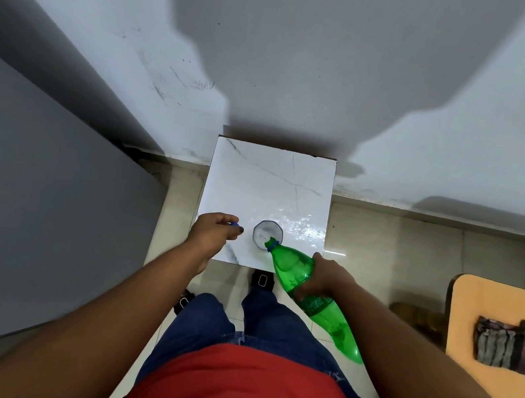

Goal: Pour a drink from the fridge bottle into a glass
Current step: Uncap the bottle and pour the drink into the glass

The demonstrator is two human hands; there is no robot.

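Observation:
A green plastic bottle (291, 268) is tilted with its open mouth over the rim of a clear glass (266, 230). The glass stands near the front edge of a small white marble-look table (257, 177). My right hand (324, 275) grips the bottle around its middle. My left hand (214, 230) rests at the table's front left, left of the glass, with its fingers closed on a small blue cap (234, 224). Only a sliver of the cap shows between the fingers.
A grey fridge side (26, 211) fills the left. The white wall (310, 68) stands right behind the table. An orange table (496, 307) with a striped cloth (514, 348) lies at the right. My legs and feet are on the tiled floor below the table's front edge.

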